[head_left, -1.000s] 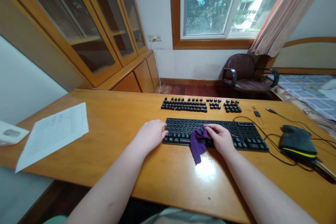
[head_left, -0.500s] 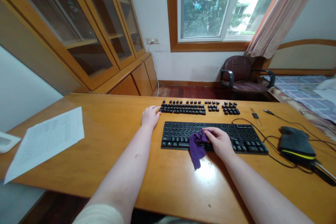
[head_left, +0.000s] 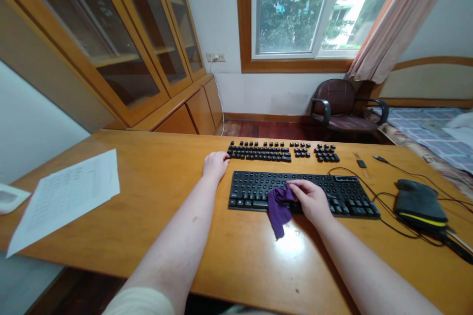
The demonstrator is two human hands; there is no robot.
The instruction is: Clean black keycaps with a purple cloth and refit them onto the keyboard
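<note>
My right hand [head_left: 312, 199] pinches a crumpled purple cloth [head_left: 278, 210] over the middle of a black keyboard [head_left: 246, 184]. One end of the cloth hangs over the keyboard's front edge onto the desk. Most of the keyboard shows bare switches; keycaps sit along its front row and at the lower right. Behind it, loose black keycaps [head_left: 258, 155] lie in rows on the desk. At the left end of these rows, my left hand [head_left: 215, 165] has its fingers curled together on a keycap, which they mostly hide.
Papers [head_left: 70, 194] lie at the left of the wooden desk [head_left: 158, 172]. On the right are a dark grey pouch with a yellow stripe [head_left: 421, 204], black cables and a small black item [head_left: 361, 163]. A chair [head_left: 334, 103] stands beyond the desk.
The fingers of my left hand have drawn in more tightly at the end of the keycap rows. My right hand and the cloth stay almost where they were; the view shifts slightly.
</note>
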